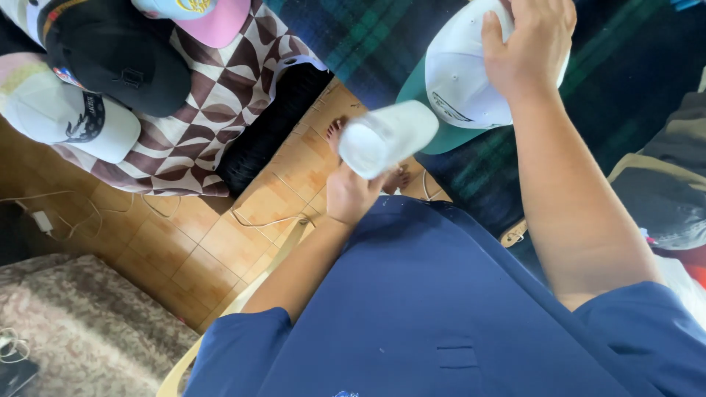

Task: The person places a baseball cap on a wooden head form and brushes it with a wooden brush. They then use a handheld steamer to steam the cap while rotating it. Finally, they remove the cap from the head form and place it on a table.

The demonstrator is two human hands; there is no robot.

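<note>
Closest to the camera is the person's dark blue shirt (441, 309), filling the lower half of the view. Just beyond it the left hand (351, 195) is clenched around the lower end of a white plastic bottle (386, 137), which tilts up and to the right, its round end facing the camera. Bare toes (334, 132) show on the tan tiled floor (213, 235) just past this hand, and thin pale cables (265, 220) trail across the tiles.

Farther out, the right hand (526, 48) lies over the crown of a white cap with a green brim (460, 92), fingers spread and curled on its top, grasping it. The cap rests on a dark green and blue plaid cloth (368, 37), just beyond the bottle's upper end.

To the left, a surface draped in a brown-and-white patterned cloth (213, 95) carries other caps: a white one (62, 114) near its edge, a black one (114, 51) behind it, and a pink one (202, 15) at the top of the view. A mottled grey-brown rug (81, 323) lies at lower left.
</note>
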